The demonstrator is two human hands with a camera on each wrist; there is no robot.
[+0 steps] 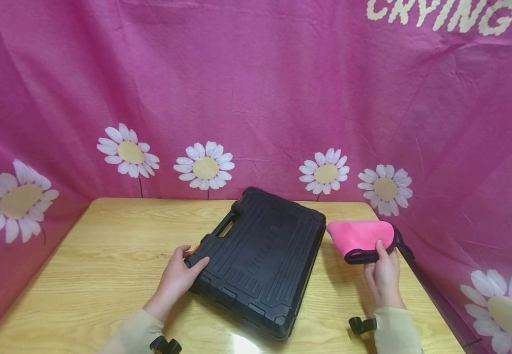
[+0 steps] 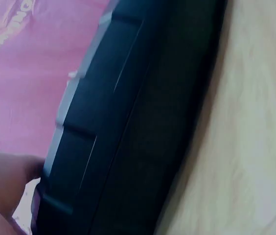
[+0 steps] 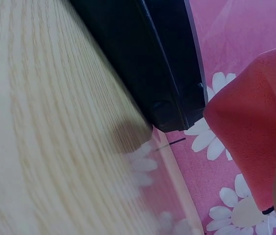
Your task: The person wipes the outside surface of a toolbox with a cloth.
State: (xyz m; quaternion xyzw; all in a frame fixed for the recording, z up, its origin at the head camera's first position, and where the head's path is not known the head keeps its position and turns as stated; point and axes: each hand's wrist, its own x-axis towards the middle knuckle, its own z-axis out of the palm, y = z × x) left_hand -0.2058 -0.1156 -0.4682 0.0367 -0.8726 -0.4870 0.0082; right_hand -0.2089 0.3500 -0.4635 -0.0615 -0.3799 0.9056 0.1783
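Note:
A black hard plastic tool case (image 1: pixel 260 246) lies at a slant on the wooden table, its handle side facing left. My left hand (image 1: pixel 177 279) grips its near left corner, thumb on the lid and fingers at the side by a small orange part (image 1: pixel 192 251). In the left wrist view the case's ribbed side (image 2: pixel 113 117) fills the middle. Off the case's right side, my right hand (image 1: pixel 384 279) pinches a folded pink cloth (image 1: pixel 359 235) with black edging, thumb on top. The cloth (image 3: pixel 250 117) hangs above the tabletop in the right wrist view.
The light wooden table (image 1: pixel 118 246) ends at a pink curtain (image 1: pixel 256 88) printed with white daisies, which hangs behind and along both sides. The far end of the case reaches the table's back edge. Both wrists wear black camera mounts (image 1: pixel 362 325).

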